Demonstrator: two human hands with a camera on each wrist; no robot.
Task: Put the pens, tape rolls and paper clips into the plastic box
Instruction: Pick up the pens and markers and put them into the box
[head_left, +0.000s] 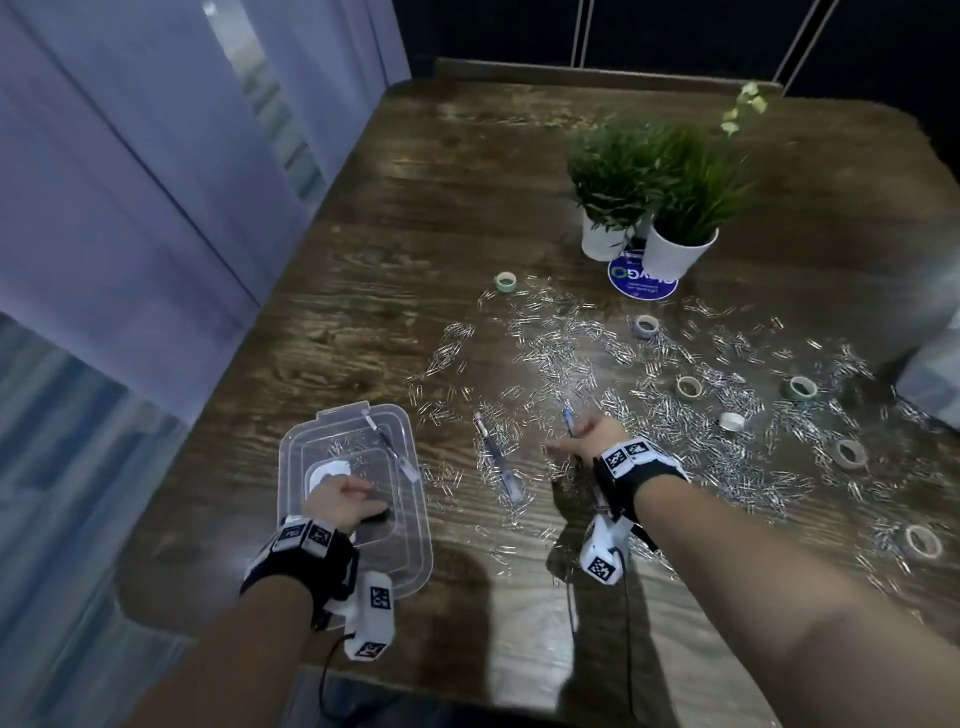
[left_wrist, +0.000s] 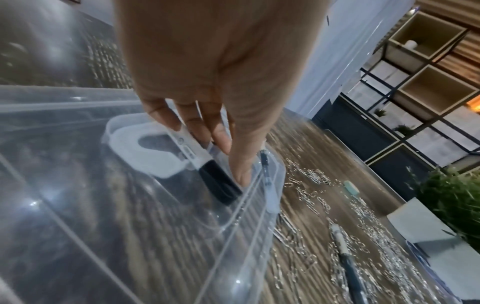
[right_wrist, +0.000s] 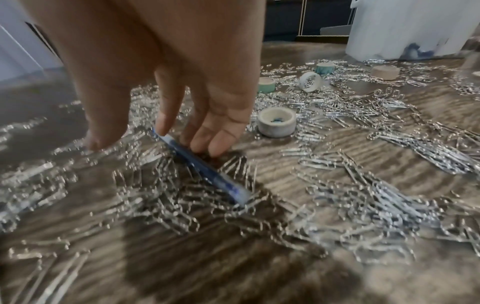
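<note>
wooden table (head_left: 363, 291), pale curtains (head_left: 130, 156), shelving (left_wrist: 426, 82)

I take this for a home or home-office room. I am over a dark wood-grain table (head_left: 415, 208) beside pale floor-length curtains (head_left: 130, 182), with two white pots of green plants (head_left: 670, 208) on it. My left wrist view shows a black-framed cube shelving unit (left_wrist: 426, 86) with small ornaments.
</note>
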